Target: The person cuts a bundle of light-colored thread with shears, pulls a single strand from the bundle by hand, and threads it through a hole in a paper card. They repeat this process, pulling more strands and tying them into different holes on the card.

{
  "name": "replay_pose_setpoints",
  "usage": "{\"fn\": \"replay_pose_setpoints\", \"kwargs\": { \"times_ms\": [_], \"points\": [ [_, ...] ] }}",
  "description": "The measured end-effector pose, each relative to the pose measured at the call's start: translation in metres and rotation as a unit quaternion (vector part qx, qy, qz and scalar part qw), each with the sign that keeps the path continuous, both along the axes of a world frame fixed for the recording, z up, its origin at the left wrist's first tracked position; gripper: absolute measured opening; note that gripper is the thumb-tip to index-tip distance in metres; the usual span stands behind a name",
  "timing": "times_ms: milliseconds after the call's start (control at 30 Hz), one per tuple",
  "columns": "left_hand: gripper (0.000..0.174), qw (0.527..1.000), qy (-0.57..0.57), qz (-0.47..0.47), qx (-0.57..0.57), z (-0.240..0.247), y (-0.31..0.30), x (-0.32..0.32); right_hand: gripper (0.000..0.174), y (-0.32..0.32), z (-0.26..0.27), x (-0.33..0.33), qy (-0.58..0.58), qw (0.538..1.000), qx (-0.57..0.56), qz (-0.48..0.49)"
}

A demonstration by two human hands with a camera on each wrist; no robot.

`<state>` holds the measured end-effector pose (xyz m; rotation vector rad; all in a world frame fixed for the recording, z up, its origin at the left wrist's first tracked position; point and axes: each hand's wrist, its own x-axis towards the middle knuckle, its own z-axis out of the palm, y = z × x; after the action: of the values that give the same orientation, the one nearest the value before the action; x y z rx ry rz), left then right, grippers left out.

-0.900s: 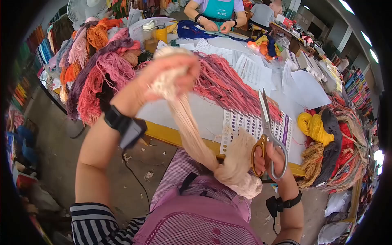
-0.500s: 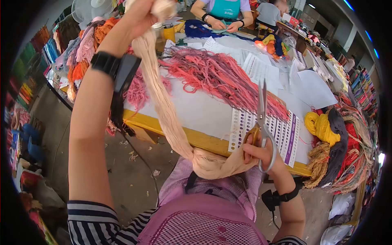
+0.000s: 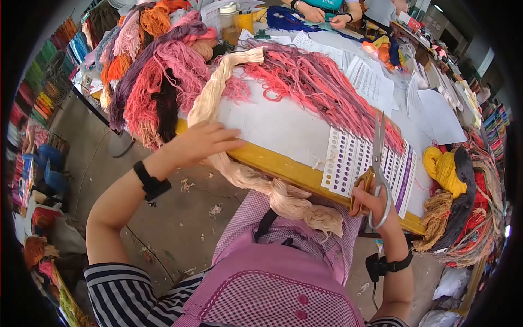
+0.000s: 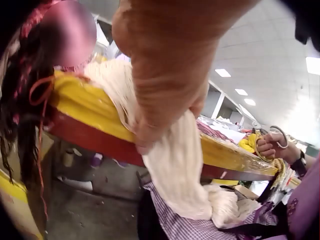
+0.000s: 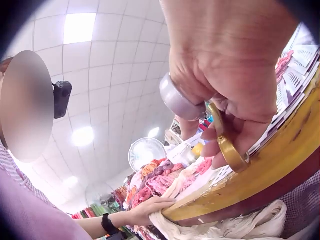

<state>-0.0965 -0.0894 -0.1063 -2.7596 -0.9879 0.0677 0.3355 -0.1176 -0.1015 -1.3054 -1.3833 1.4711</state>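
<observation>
A long cream yarn skein (image 3: 210,101) lies across the left of the table, hangs over its yellow edge and bunches on the apron-covered lap. My left hand (image 3: 201,143) rests over the skein at that edge, fingers extended and pointing right; the left wrist view shows the yarn (image 4: 175,160) passing beneath the hand. At the table's front right, my right hand (image 3: 372,203) grips scissors (image 3: 377,143) by the gold and silver handles, blades pointing away and slightly parted. The gold handle loop (image 5: 232,155) shows around the fingers in the right wrist view.
Pink-and-purple yarn (image 3: 321,82) spreads over the table, beside a dotted colour card (image 3: 340,163) and printed sheets (image 3: 370,82). Mixed skeins (image 3: 169,60) pile at left; a yellow skein (image 3: 444,171) and others hang at right. Another person's hands (image 3: 327,17) work across the table.
My left hand has come down from above the table to its edge, and the skein's upper end now lies on the tabletop. The right hand keeps the scissors at the right.
</observation>
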Motion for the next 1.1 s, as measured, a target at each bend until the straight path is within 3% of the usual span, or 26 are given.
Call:
{"fn": "replay_pose_setpoints", "kwargs": {
  "times_ms": [33,67,133,233,267,333,367,400,467,533,567,667,700,833,1033,1100],
  "points": [
    [0.062,0.998,-0.049,0.019,0.016,0.004,-0.002,-0.005,0.026,-0.001,0.003,0.001,0.006,1.0,-0.016,-0.002],
    [0.062,0.998,-0.049,0.016,0.019,0.012,0.001,-0.012,0.026,0.0,0.005,0.001,0.013,0.999,-0.03,-0.005],
    [0.046,0.985,-0.151,0.05,-0.07,0.036,0.014,-0.021,0.026,0.0,0.004,0.003,0.0,1.0,-0.023,0.002],
    [0.04,0.914,-0.372,0.141,-0.075,0.079,0.042,-0.005,0.027,-0.002,0.008,0.0,-0.016,1.0,-0.019,0.01],
    [0.04,0.899,-0.395,0.172,-0.08,0.092,0.058,-0.005,0.027,-0.003,0.01,-0.002,-0.016,1.0,-0.02,0.01],
    [0.026,0.887,-0.446,0.112,0.048,0.101,0.102,-0.006,0.025,-0.004,0.012,-0.005,-0.005,1.0,-0.004,0.02],
    [0.024,0.867,-0.459,0.167,0.098,0.101,0.123,-0.008,0.024,-0.005,0.014,-0.008,-0.014,1.0,-0.005,0.021],
    [0.027,0.86,-0.452,0.213,0.101,0.098,0.15,-0.018,0.024,-0.006,0.016,-0.011,-0.022,0.999,-0.006,0.022],
    [0.034,0.893,-0.325,0.22,0.22,0.07,0.196,-0.036,0.023,-0.007,0.016,-0.016,-0.023,0.999,-0.003,0.032],
    [0.038,0.897,-0.178,0.287,0.284,0.049,0.168,-0.026,0.025,-0.007,0.014,-0.018,-0.011,0.999,-0.013,0.05],
    [0.033,0.895,-0.204,0.201,0.341,0.036,0.17,-0.035,0.026,-0.009,0.013,-0.02,-0.01,0.999,-0.015,0.033],
    [0.011,0.91,-0.339,0.226,0.074,0.039,0.111,-0.02,0.028,-0.009,0.004,-0.018,0.001,0.998,-0.037,0.044],
    [0.011,0.862,-0.413,0.283,-0.08,0.045,0.085,-0.008,0.029,-0.008,0.007,-0.021,0.003,0.998,-0.041,0.054],
    [0.014,0.871,-0.413,0.244,-0.108,0.004,0.055,-0.015,0.035,0.005,0.008,-0.038,-0.048,0.99,-0.042,0.122],
    [0.016,0.909,-0.354,0.217,0.019,-0.003,0.056,0.005,0.038,0.008,0.018,-0.051,-0.061,0.985,-0.054,0.152],
    [0.013,0.942,-0.271,0.187,0.063,-0.006,0.067,0.007,0.036,0.009,0.023,-0.042,-0.06,0.985,-0.061,0.147]
  ]
}}
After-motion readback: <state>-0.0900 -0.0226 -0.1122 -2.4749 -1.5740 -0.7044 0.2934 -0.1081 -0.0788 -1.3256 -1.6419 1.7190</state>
